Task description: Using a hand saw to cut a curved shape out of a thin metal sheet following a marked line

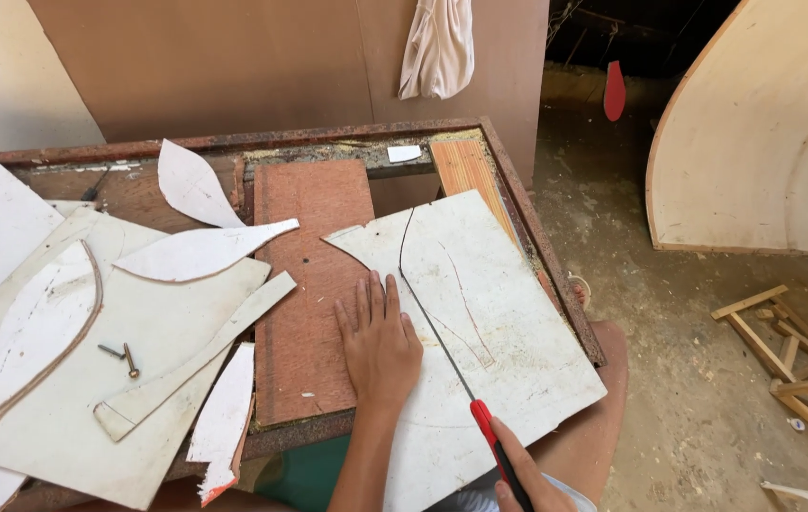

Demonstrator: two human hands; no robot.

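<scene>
White laminate board (508,322) lies on the rusty-rimmed tabletop (527,204), its near end overhanging the edge, with the left hand (380,341) pressed flat and open upon it. The right hand (522,479) grips the red-and-black handle of a thin-bladed saw (446,346) standing in a curved cut. White offcuts (200,251) and two screws (121,356) lie well to the left.

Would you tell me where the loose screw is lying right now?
In the head view, the screw lies at lower left on a large white offcut, beside the long narrow white strip and well left of the left hand.
</scene>
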